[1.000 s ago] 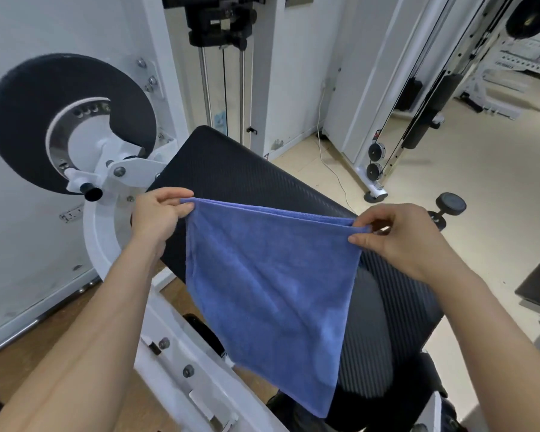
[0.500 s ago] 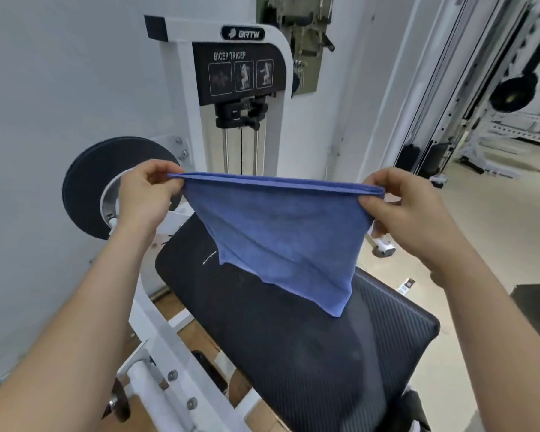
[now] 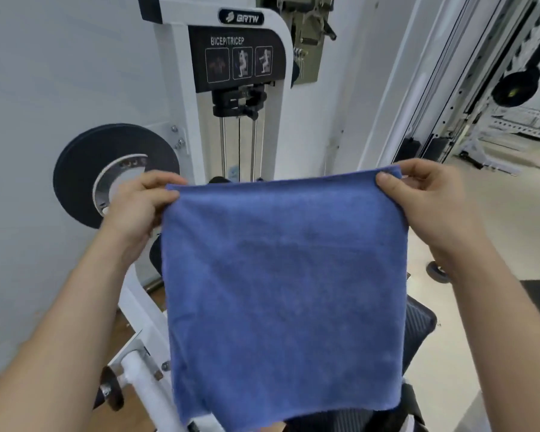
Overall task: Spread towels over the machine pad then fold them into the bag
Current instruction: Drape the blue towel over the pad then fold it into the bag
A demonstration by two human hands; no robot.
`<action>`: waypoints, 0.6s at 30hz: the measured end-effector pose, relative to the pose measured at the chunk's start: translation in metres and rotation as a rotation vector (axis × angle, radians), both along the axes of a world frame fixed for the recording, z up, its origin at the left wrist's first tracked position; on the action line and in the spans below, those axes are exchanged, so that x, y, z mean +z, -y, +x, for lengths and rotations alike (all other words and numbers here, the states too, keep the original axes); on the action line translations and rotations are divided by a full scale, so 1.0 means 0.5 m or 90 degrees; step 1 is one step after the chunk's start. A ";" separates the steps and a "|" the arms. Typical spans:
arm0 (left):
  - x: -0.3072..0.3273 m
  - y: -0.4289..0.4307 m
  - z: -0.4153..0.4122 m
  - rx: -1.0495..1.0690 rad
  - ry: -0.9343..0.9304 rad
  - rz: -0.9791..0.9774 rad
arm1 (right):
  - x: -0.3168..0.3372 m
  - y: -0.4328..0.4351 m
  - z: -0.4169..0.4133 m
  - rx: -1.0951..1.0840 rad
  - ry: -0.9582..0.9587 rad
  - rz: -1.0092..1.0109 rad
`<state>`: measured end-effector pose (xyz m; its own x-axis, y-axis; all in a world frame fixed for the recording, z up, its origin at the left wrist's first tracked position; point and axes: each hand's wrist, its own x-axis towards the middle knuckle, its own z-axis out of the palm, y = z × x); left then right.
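I hold the towel [image 3: 284,291] hanging flat, left hand [image 3: 138,207] and right hand [image 3: 424,201] pinching its top corners, top edge crosswise; the pad [image 3: 418,322] lies below and behind it.

This is a gym. At twelve o'clock stands a white weight machine [image 3: 181,88]. Its black placard [image 3: 236,59] reads BICEP/TRICEP above three exercise pictograms, with a BRTW logo plate [image 3: 241,17] over it and steel guide rods [image 3: 223,145] below. At ten o'clock a round black disc [image 3: 85,169] sits at the machine's side. At four o'clock a ribbed black pad [image 3: 416,322] shows, mostly hidden. At two o'clock tall white uprights [image 3: 418,88] of other rigs rise, with a black round part [image 3: 516,85] beyond them, above a pale floor [image 3: 480,213].
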<state>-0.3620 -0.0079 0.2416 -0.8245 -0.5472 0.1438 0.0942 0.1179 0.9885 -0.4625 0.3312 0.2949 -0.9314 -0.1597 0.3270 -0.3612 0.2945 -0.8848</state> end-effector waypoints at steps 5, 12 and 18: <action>-0.256 0.019 -0.050 -0.031 0.268 -0.028 | -0.209 0.057 -0.083 -0.096 0.098 0.307; -0.344 0.016 -0.098 0.025 0.310 -0.046 | -0.325 0.115 -0.106 -0.154 0.193 0.246; -0.259 0.002 -0.080 -0.193 0.258 0.064 | -0.277 0.149 -0.073 -0.137 0.272 0.136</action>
